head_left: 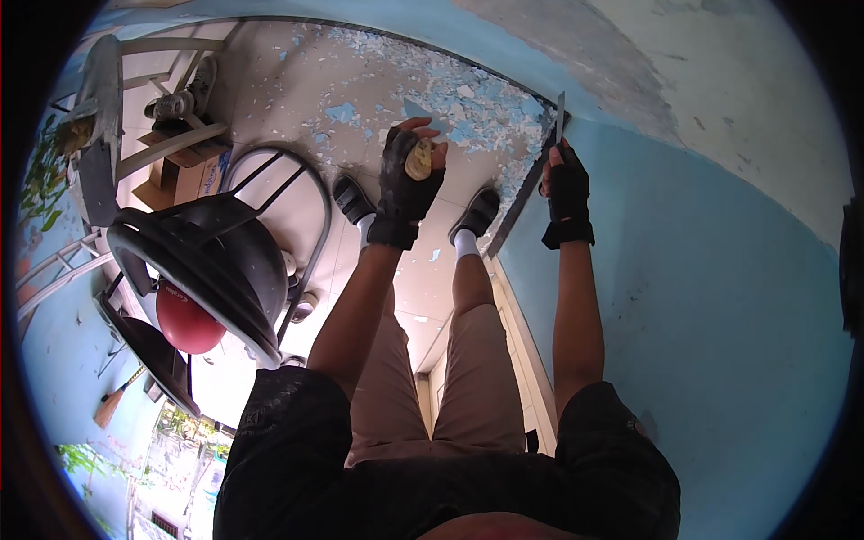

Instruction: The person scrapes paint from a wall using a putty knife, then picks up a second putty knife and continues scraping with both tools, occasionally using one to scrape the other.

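My left hand [409, 184], in a black fingerless glove, is closed around a tool with a worn, yellowish rounded handle end [419, 158] facing me. A flat blue-grey shape [423, 115] shows just beyond its fingers; I cannot tell whether it belongs to the tool. Over by the wall, my right hand [566, 187], gloved alike, grips a scraper [560, 117] whose flat metal blade points up and away, close to the wall. Blue and white paint flakes [486, 117] litter the floor past both hands.
Blue paint covers the lower wall [684, 261], with a bare grey-white patch [621, 54] above. At left lie a black-seated chair [225, 243], a red ball-like object [189, 319], a cardboard box [198, 178] and shoes [184, 99]. My sandalled feet stand near the debris.
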{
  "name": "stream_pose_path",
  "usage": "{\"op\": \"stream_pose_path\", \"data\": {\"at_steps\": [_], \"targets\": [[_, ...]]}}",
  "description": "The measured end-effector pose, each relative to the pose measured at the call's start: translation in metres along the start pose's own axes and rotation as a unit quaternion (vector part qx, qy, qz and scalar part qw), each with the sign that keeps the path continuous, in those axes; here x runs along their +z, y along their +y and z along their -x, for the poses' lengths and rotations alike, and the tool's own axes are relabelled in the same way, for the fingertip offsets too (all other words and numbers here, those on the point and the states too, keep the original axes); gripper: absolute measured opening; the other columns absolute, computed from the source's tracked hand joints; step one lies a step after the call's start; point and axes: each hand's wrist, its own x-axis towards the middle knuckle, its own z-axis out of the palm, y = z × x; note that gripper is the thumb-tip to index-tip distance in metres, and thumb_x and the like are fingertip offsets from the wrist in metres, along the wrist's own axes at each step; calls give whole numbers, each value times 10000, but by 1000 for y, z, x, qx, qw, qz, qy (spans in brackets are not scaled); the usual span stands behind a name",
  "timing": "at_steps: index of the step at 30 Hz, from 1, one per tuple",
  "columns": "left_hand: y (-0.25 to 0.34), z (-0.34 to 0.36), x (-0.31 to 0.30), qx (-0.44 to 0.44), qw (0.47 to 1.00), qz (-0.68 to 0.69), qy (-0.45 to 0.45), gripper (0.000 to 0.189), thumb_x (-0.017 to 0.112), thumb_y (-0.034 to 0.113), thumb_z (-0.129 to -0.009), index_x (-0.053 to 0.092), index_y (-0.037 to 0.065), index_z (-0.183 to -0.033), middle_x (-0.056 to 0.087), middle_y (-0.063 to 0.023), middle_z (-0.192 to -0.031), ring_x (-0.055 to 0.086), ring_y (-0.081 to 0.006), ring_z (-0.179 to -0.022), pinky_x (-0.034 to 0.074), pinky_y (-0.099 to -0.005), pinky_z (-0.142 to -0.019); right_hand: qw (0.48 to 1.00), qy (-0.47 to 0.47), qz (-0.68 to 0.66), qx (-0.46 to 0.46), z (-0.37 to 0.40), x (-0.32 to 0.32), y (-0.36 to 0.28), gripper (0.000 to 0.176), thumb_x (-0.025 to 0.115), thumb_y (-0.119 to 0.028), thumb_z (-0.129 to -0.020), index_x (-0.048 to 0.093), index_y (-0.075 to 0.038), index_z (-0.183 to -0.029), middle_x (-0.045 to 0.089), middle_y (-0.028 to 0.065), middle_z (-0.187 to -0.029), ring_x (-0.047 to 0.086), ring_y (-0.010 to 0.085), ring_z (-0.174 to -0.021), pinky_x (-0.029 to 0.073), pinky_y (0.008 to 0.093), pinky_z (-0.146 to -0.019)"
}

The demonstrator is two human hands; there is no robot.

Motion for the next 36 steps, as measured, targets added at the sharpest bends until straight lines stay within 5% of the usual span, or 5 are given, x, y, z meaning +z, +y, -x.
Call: {"op": "stream_pose_path", "data": {"at_steps": [20, 27, 30, 31, 36], "targets": [[-46, -19, 129, 3, 992, -77, -98, 190, 678, 107, -768, 543, 70, -897, 614, -126, -939, 610, -321, -875, 489, -388, -762, 951, 85, -247, 166, 45, -6, 87, 94, 516, -184, -931, 460, -133, -874, 443, -9, -588, 417, 115, -415, 357, 269, -387], [-163, 14, 129, 38, 967, -74, -241, 304, 651, 35, -701, 545, 70, -984, 588, -139, -970, 615, -319, -872, 525, -369, -707, 966, 154, -168, 124, 49, 74, 212, 377, 540, -107, -913, 508, -163, -1284, 455, -47, -551, 366, 30, -374, 290, 185, -340], [-216, 29, 127, 65, 951, -94, -288, 337, 655, 43, -687, 541, 76, -1003, 571, -143, -974, 617, -319, -875, 533, -370, -689, 950, 146, 257, -105, 44, 85, 278, 379, 531, -103, -869, 545, -74, -1247, 659, 118, -844, 643, 251, -774, 506, 339, -700], [-229, 36, 124, 58, 947, -106, -297, 332, 652, 55, -692, 541, 77, -1003, 571, -146, -969, 615, -325, -877, 527, -379, -701, 983, 79, 162, 26, 49, 84, 248, 394, 534, -119, -844, 547, -45, -1231, 644, 173, -1029, 595, 318, -1020, 440, 371, -908], [-298, 64, 119, 18, 936, -139, -324, 324, 642, 84, -702, 538, 75, -1009, 570, -158, -962, 609, -346, -882, 506, -403, -738, 976, 95, 191, 33, 46, 84, 249, 396, 540, -133, -847, 542, -55, -1235, 642, 186, -1031, 609, 319, -990, 460, 364, -873]]}}
